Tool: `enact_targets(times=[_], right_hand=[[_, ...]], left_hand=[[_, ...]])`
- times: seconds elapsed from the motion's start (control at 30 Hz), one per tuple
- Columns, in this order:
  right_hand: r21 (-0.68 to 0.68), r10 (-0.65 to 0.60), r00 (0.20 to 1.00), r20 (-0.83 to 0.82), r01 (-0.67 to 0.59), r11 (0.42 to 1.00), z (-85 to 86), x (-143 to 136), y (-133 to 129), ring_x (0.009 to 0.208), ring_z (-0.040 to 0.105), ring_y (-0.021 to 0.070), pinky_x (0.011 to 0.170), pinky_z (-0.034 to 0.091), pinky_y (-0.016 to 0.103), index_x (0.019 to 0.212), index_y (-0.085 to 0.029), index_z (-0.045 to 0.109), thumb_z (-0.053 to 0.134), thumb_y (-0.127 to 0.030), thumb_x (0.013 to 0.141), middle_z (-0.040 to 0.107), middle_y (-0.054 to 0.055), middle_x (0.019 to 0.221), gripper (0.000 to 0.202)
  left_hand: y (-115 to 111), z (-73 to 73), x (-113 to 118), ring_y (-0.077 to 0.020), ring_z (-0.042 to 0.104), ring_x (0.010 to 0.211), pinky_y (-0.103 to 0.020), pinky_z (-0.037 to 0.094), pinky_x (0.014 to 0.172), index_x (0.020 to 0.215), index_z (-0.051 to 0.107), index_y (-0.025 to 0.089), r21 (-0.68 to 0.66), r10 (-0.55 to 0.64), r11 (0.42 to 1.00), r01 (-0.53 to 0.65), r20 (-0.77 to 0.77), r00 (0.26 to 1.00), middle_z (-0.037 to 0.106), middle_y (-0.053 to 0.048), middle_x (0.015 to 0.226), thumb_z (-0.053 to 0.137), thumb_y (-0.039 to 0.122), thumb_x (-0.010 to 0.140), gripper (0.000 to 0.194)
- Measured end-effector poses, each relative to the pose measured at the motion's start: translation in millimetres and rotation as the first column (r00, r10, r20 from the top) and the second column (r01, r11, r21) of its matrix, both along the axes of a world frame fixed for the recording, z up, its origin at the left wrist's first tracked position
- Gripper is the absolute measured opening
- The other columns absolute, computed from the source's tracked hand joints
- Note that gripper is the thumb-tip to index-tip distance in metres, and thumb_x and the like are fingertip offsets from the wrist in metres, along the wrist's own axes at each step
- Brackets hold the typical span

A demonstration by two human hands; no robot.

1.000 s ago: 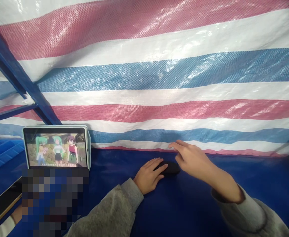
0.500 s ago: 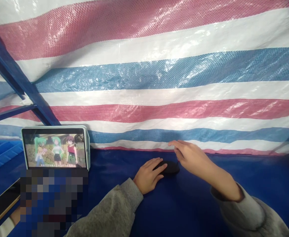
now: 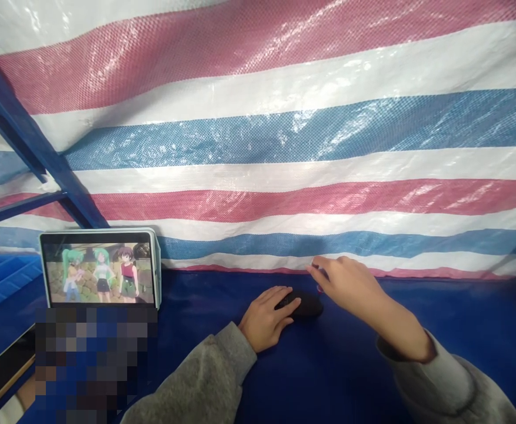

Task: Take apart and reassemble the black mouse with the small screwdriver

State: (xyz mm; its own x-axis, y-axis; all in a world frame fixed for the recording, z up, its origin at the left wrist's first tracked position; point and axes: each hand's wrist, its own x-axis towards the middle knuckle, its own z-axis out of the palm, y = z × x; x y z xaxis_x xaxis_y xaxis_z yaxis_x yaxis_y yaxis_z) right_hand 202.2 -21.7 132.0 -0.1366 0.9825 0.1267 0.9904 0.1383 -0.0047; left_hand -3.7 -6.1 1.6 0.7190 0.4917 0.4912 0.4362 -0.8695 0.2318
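A black, rounded object like a computer mouse lies on the dark blue table surface. My left hand rests on its left end, with the fingers over the object and slightly apart. Just beyond its right end, my right hand is raised near the striped sheet, fingers bent and thumb close to the index finger. A tiny reddish thing shows beside the right fingertips, too small to make out.
A tablet in a pale case stands at the left, showing a cartoon. Behind the table hangs a striped sheet. Blue metal bars cross the upper left. A blue ribbed tray and another person's forearm are at the left.
My right hand's index finger, stretched out before, is now bent in towards the thumb. My left hand stays on the black object, which appears slightly farther right and lower.
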Motion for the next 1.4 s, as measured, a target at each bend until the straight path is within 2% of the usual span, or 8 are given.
enact_targets(times=[0.13, 0.3, 0.4, 0.57, 0.7, 0.9, 1.17, 1.4], right_hand=[[0.016, 0.039, 0.999, -0.027, -0.039, 0.999, 2.0, -1.1, -2.9, 0.073, 0.066, 0.0226, 0.057, 0.030, 0.028, 0.108, -0.021, 0.062, 0.043, -0.021, 0.086, 0.072, 0.006, 0.079, 0.029], [-0.025, 0.009, 0.999, -0.042, -0.010, 1.000, 1.1, 1.9, -0.2, 0.069, 0.066, 0.0225, 0.057, 0.032, 0.028, 0.105, -0.021, 0.062, 0.032, -0.034, 0.095, 0.070, 0.006, 0.072, 0.034], [-0.015, 0.037, 0.998, -0.050, -0.038, 0.999, 0.3, 4.3, 1.9, 0.074, 0.066, 0.0227, 0.059, 0.032, 0.028, 0.111, -0.022, 0.060, 0.039, -0.026, 0.090, 0.071, 0.006, 0.079, 0.030], [-0.017, 0.004, 0.999, -0.052, -0.005, 1.000, -2.1, 7.0, 3.5, 0.067, 0.064, 0.0224, 0.056, 0.030, 0.028, 0.097, -0.023, 0.065, 0.037, -0.032, 0.091, 0.068, 0.004, 0.067, 0.030], [0.012, 0.020, 0.999, -0.051, -0.019, 1.000, -4.3, 6.8, 5.9, 0.068, 0.064, 0.0222, 0.057, 0.031, 0.029, 0.108, -0.024, 0.062, 0.044, -0.026, 0.085, 0.069, 0.004, 0.071, 0.029], [0.017, -0.040, 0.998, -0.056, 0.041, 0.999, -2.1, 9.0, 5.4, 0.062, 0.061, 0.0215, 0.054, 0.029, 0.028, 0.101, -0.024, 0.064, 0.041, -0.030, 0.088, 0.066, 0.004, 0.064, 0.027], [-0.012, -0.113, 0.993, -0.033, 0.112, 0.994, 0.9, 29.9, -7.6, 0.063, 0.061, 0.0211, 0.052, 0.025, 0.027, 0.087, -0.023, 0.062, 0.037, -0.035, 0.092, 0.065, 0.004, 0.065, 0.028], [0.090, -0.093, 0.994, -0.053, 0.097, 0.991, -6.4, 36.1, -13.1, 0.066, 0.059, 0.0184, 0.056, 0.029, 0.028, 0.086, -0.021, 0.060, 0.043, -0.025, 0.086, 0.066, 0.004, 0.081, 0.017]], left_hand=[[0.0, 0.2, 0.1, -0.0247, 0.048, 0.127, -0.046, 0.042, 0.107, 0.136, 0.048, 0.024, -0.018, 0.024, 1.000, -0.024, -0.002, 1.000, 0.050, -0.010, 0.138, 0.047, 0.029, 0.096, 0.040], [0.0, 0.2, 0.7, -0.0242, 0.047, 0.128, -0.046, 0.042, 0.108, 0.137, 0.048, 0.025, -0.012, 0.023, 1.000, -0.023, -0.008, 1.000, 0.050, -0.010, 0.139, 0.046, 0.030, 0.097, 0.040], [0.1, -0.5, 1.0, -0.0245, 0.046, 0.129, -0.046, 0.041, 0.108, 0.137, 0.047, 0.024, -0.016, 0.018, 1.000, -0.018, -0.008, 1.000, 0.049, -0.010, 0.139, 0.046, 0.029, 0.097, 0.040], [0.9, -1.4, 1.5, -0.0250, 0.046, 0.129, -0.047, 0.041, 0.108, 0.137, 0.047, 0.024, -0.024, 0.020, 1.000, -0.020, -0.005, 1.000, 0.049, -0.011, 0.139, 0.046, 0.030, 0.097, 0.040], [2.1, -2.8, 0.9, -0.0252, 0.045, 0.131, -0.046, 0.040, 0.109, 0.138, 0.046, 0.024, -0.033, 0.016, 0.999, -0.017, -0.016, 1.000, 0.047, -0.010, 0.141, 0.046, 0.030, 0.097, 0.041], [3.3, 1.4, 4.3, -0.0245, 0.046, 0.130, -0.044, 0.043, 0.107, 0.138, 0.045, 0.025, -0.077, 0.020, 0.997, -0.023, -0.038, 0.999, 0.048, -0.010, 0.141, 0.049, 0.033, 0.097, 0.042], [4.2, 7.7, 34.3, -0.0239, 0.046, 0.131, -0.042, 0.038, 0.111, 0.137, 0.048, 0.023, -0.100, -0.027, 0.995, 0.020, -0.065, 0.998, 0.047, -0.010, 0.142, 0.058, 0.029, 0.092, 0.045], [3.8, 1.2, 41.8, -0.0237, 0.044, 0.132, -0.043, 0.037, 0.112, 0.138, 0.046, 0.023, -0.080, -0.042, 0.996, 0.038, -0.045, 0.998, 0.046, -0.010, 0.143, 0.055, 0.029, 0.094, 0.045]])
